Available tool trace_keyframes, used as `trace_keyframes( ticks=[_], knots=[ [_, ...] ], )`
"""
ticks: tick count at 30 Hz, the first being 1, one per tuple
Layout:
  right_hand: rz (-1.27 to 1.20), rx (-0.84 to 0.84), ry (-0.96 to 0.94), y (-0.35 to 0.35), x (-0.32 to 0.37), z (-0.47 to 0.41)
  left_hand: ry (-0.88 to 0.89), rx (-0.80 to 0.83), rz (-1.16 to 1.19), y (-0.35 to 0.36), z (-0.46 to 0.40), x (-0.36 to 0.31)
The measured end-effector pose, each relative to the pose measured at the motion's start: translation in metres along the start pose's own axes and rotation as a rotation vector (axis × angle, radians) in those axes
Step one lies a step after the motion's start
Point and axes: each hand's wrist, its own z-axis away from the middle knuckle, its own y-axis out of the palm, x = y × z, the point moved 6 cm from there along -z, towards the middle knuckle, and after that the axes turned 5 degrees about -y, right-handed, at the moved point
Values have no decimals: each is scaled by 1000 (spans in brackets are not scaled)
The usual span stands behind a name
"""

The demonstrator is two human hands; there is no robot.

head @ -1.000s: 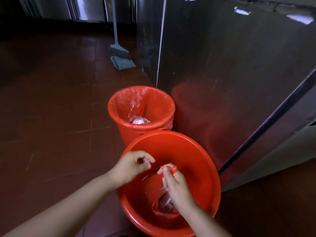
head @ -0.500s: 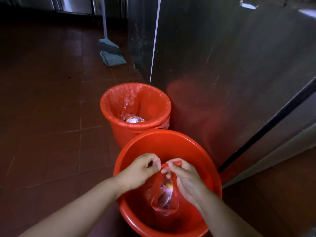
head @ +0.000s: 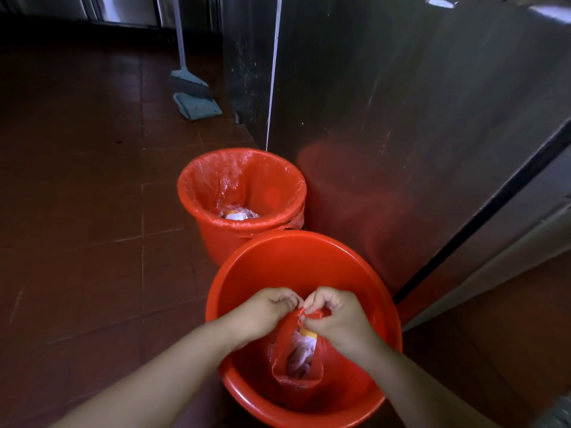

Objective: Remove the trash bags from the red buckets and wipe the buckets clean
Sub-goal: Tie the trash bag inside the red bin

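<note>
Fingers (head: 285,302) of the left hand (head: 265,313) are curled tight, pinching the gathered top of the bag (head: 298,356), and right against them the right hand (head: 336,319) curls in the same way, its fingers nipping the red plastic at the neck. The two hands meet knuckle to knuckle over the near bucket (head: 309,251), both gripping the same bunched bit of plastic. The bag hangs straight down from that pinch, inside the bucket, its red film see-through enough to show pale and orange scraps within. Its lower end sits low in the bucket; whether it touches the bottom, I can't tell. Both forearms reach in from the lower edge.

Just beyond, touching or nearly touching the near rim, stands the far bucket (head: 222,242), lined with a liner (head: 241,174) folded over its rim, a little rubbish (head: 236,214) lying at the bottom. Both buckets stand on the brown tiled floor (head: 92,211), hard against a steel cabinet (head: 417,118) on the right. Farther back, a mop (head: 193,91) rests head-down on the floor, its handle rising out of view.
</note>
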Motion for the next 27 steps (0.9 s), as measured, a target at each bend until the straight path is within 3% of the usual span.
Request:
trace_keyframes(
  ticks=[3,6,9,14,15,18,20,22,25,27],
  knots=[
    [517,34,-525,-5,28,4,-150,60,168,8,1,6],
    [670,-33,-709,-6,31,19,-205,148,229,15,4,7],
    [675,-155,-669,-10,24,25,-200,185,290,17,4,7],
    [793,-168,-544,-12,22,19,-99,28,248,13,1,4],
    [827,-129,-509,-12,22,17,-41,-38,107,7,0,0],
    [807,84,-367,-12,17,12,263,-222,-672,-14,4,-21],
    [754,255,-240,-16,4,13,381,-250,-980,-27,13,-22],
    [843,354,-125,-25,-11,17,440,-227,-1139,-39,21,-14],
    [1044,437,86,-35,-31,21,464,-278,-1184,-56,27,-10],
    [993,374,145,-37,-30,19,487,-321,-1110,-57,23,-13]
  ],
)
